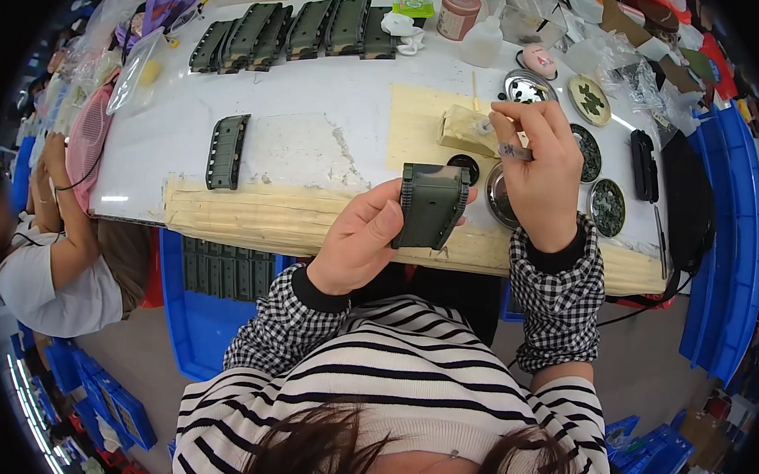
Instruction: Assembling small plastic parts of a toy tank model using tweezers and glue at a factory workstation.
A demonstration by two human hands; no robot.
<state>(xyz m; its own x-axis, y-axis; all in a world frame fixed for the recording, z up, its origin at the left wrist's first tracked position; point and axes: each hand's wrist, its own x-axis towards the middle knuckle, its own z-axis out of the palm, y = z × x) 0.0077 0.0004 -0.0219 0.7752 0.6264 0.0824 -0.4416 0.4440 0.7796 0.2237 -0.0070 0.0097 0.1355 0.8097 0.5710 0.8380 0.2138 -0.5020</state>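
Observation:
My left hand (358, 240) grips a green camouflage plastic part (432, 207), tilted up just past the table's front edge. Over the table to its right, my right hand (539, 164) pinches a slim grey pen-like tool (514, 151); its exact kind is unclear. Under the right fingers lies a block wrapped in pale tape (464, 130). Beside it are a small black round lid (463, 167) and a round metal dish (500, 196), partly hidden by the right hand. Another green part (226, 152) lies alone on the left of the table.
A row of green camouflage parts (304, 31) lies at the back. Round dishes of small dark green pieces (607, 206) stand on the right, near a black case (644, 165). A blue bin (207, 335) with green parts is below the table. A co-worker (61, 246) sits at left.

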